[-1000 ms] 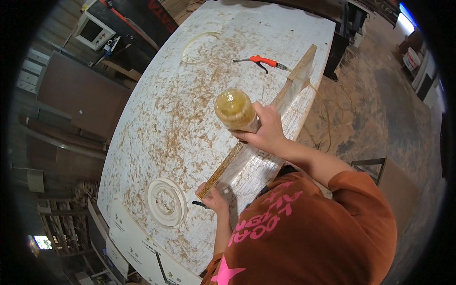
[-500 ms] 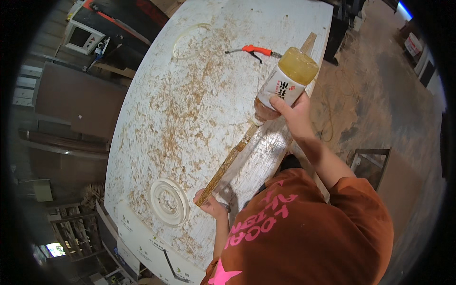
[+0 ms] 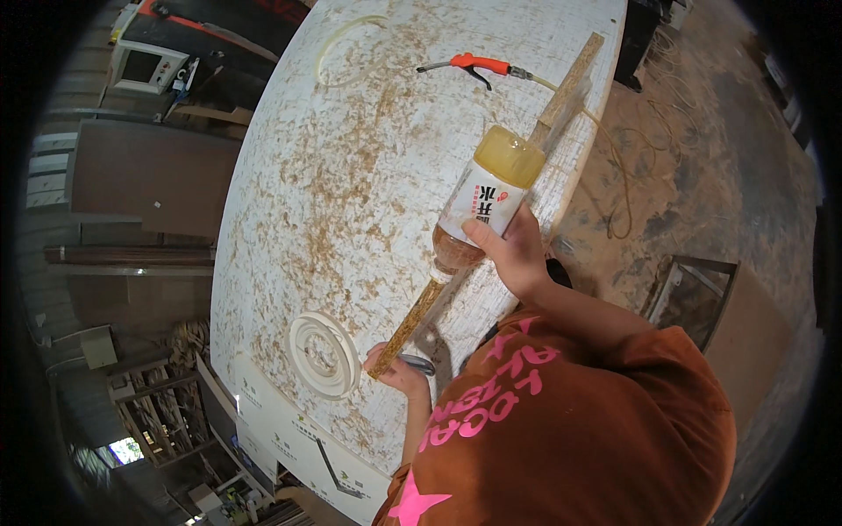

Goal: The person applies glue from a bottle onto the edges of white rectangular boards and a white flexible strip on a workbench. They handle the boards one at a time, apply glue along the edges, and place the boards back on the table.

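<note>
My right hand (image 3: 513, 250) is wrapped around a clear plastic bottle (image 3: 487, 197) with a white label and amber liquid, tipped neck down. The bottle's mouth is at the upper edge of a long, narrow particleboard strip (image 3: 412, 320), and I cannot tell whether they touch. Between the bottle and my left hand (image 3: 403, 375), the strip's edge looks wet and glossy. My left hand closes around the strip's near end. A dark grey object (image 3: 417, 363) shows beside that hand, its kind unclear.
Wood shavings litter the white worktable (image 3: 263, 237). A coil of pale edge banding (image 3: 320, 355) lies near my left hand, with another pale loop (image 3: 329, 53) at the far end. An orange air blow gun (image 3: 478, 63) with a hose (image 3: 614, 167) lies beyond the bottle.
The bottle has moved along the strip toward my left hand, exposing more of the strip's far part. My left hand stays at the near end. The whole view has shifted slightly.
</note>
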Available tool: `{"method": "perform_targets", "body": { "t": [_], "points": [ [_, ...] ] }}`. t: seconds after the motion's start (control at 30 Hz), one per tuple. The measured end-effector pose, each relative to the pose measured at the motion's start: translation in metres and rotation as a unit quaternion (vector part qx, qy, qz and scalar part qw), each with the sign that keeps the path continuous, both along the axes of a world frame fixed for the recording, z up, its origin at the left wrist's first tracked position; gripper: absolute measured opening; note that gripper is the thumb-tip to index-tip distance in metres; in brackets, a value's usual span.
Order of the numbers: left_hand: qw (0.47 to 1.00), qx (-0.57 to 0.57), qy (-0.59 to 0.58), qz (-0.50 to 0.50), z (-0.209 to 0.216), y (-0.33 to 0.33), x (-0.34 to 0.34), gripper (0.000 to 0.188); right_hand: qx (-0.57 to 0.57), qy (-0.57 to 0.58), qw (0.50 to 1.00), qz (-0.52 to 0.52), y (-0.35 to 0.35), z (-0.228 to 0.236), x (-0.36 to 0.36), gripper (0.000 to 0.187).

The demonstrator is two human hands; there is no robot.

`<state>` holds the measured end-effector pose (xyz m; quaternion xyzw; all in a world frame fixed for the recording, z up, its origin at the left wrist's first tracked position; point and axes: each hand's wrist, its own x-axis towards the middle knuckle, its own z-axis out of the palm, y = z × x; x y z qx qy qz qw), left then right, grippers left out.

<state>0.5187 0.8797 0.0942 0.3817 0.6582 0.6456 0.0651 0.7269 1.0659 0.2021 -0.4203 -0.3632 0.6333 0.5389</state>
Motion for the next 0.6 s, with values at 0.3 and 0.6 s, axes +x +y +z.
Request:
{"method": "perform_targets", "body": {
  "t": [0.3, 0.6],
  "points": [
    [0.999, 0.030, -0.031, -0.003, 0.002, 0.009, 0.002, 0.020, 0.106, 0.064, 0.984, -0.127, 0.016, -0.006, 0.033, 0.031],
    [0.999, 0.032, -0.030, -0.023, 0.002, 0.012, 0.000, 0.035, 0.238, -0.220, 0.932, -0.163, 0.006, 0.002, 0.038, 0.061]
  ]
}}
